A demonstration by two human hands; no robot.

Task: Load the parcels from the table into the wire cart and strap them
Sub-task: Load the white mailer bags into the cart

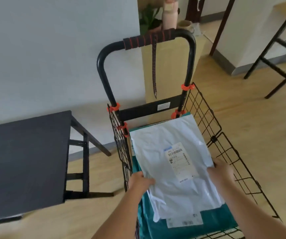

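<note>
- Holding a flat white plastic mailer parcel (171, 152) with a barcode label, both hands have it on top of the load inside the black wire cart (206, 107).
- The left hand (139, 181) has its grip pinching the parcel's near left edge, thumb on top.
- The right hand (222, 171) has its grip curled round the parcel's right edge, close to the cart's right wire wall.
- The parcel's far end reaches the cart's back edge, under the handle frame. Its near end overlaps the teal plastic parcels (213, 219) stacked beneath, which show at the cart's near edge and left side.
- Whether it already rests on them or hangs just above, I cannot tell.
- Loading looks well along, with several parcels in the cart and this one being settled.
- Only part of the dark tabletop (26, 152) on the left is in view, so more may wait there.
- Strapping is not yet begun: the dark red-flecked strap (154, 66) is wound round the cart's handle, one end dangling, well apart from the parcels.
</note>
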